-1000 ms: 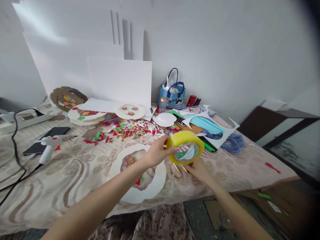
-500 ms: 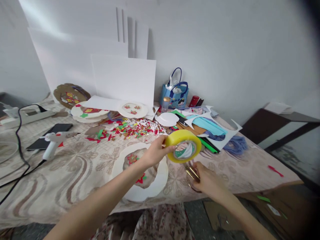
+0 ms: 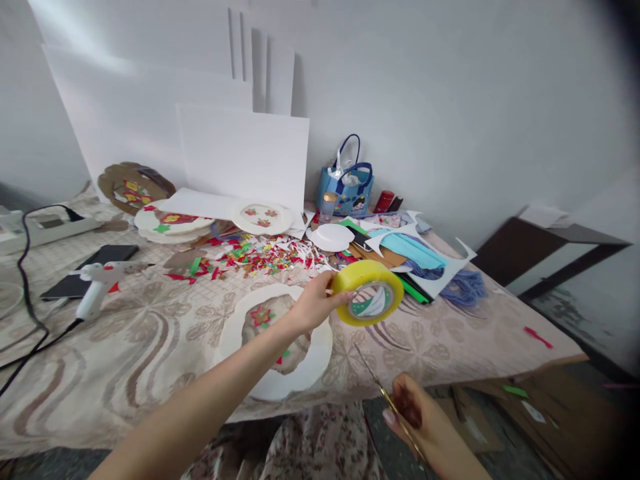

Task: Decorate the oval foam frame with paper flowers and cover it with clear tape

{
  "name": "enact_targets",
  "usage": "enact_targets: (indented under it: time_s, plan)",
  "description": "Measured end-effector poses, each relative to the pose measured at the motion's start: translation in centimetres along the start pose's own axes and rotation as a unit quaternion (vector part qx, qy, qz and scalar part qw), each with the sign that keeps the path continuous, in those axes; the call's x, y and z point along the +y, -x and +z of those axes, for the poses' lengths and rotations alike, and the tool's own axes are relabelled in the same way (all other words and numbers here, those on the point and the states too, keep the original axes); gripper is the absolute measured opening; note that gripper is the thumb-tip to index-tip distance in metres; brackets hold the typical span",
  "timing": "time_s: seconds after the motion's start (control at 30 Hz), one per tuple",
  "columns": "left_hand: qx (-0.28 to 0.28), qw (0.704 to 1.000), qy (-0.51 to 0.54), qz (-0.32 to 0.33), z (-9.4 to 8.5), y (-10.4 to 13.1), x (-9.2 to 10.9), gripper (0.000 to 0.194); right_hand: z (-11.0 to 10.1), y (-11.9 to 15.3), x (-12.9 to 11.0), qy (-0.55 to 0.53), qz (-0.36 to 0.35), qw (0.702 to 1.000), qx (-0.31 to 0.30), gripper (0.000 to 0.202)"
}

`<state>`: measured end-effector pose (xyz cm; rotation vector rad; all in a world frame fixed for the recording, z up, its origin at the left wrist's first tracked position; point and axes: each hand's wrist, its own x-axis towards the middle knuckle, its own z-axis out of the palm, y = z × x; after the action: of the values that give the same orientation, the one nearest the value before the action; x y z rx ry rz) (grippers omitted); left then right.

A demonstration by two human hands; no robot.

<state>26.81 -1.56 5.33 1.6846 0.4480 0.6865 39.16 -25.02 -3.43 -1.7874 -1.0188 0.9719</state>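
My left hand [image 3: 323, 300] is closed on the left edge of a wide roll of clear yellowish tape [image 3: 367, 270], held up above the table. In my right hand [image 3: 425, 420] is a pair of gold-handled scissors [image 3: 383, 387], with the blades pointing up and away to the left, over the front edge of the table. Below my left forearm lies a white ring-shaped paper frame [image 3: 235, 327] with a wavy outline. Red and green paper flowers [image 3: 261, 316] show through its clear middle, partly hidden by my arm.
A glue gun [image 3: 100, 283] with a black cord lies at left beside a black tablet-like slab [image 3: 65, 287]. Coloured paper scraps [image 3: 270, 257] are heaped mid-table. Behind stand white boards [image 3: 245, 153], decorated rings [image 3: 263, 218] and a blue bag [image 3: 345, 190]. Blue yarn [image 3: 465, 288] lies at right.
My right hand has moved down towards me with the scissors, away from the tape roll. The scissor blades now show clearly. My left hand still holds the tape in nearly the same place.
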Motion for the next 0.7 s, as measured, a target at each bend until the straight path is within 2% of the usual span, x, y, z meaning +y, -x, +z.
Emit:
enact_targets:
  time_s: [0.1,0.27,0.47,0.7]
  plan:
    - [0.005,1.0,-0.003,0.001,0.0,0.1,0.1,0.036,1.2,0.5,-0.7,-0.034,0.029,0.997,-0.059,0.04]
    - [0.004,1.0,0.002,-0.002,0.2,0.3,0.2,0.034,2.4,1.1,-2.6,-0.047,0.014,0.998,-0.024,0.039]
    - [0.005,1.0,-0.003,0.006,0.2,0.4,0.2,0.031,2.1,-0.4,-4.5,0.019,0.006,0.995,-0.099,0.034]
    - [0.011,1.0,-0.019,0.019,0.3,0.4,-0.1,0.03,2.9,-1.3,-5.1,-0.006,0.0,0.997,-0.082,0.038]
